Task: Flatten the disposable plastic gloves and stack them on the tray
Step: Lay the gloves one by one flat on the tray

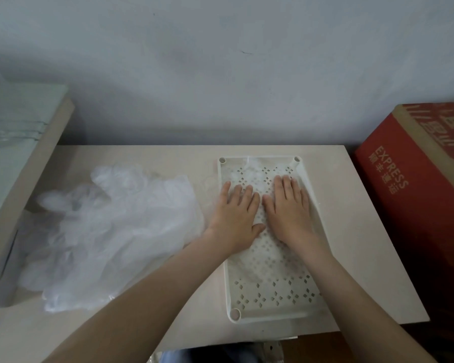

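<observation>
**Both hands flat on a glove in the tray**

Head view. A white perforated tray [269, 317] lies lengthwise on the pale bench [364, 258], right of centre. One clear glove [247, 174] lies in the tray's far half. It is thin and translucent, and its edges are hard to trace against the holes.

The left hand [235, 218] and right hand [290, 214] rest on it palm down, side by side, thumbs toward each other near the tray's midline. The fingers [248, 191] of both hands are straight and slightly spread, pressing flat, with nothing pinched. The outer edge of the left hand sits over the tray's left rim.

A loose pile of gloves [116, 231], crumpled, lies on the bench just left of the tray. Its right edge reaches the left wrist.

A red carton [417, 195] printed "EXPRESS" stands off the bench's right end, against the wall.
</observation>
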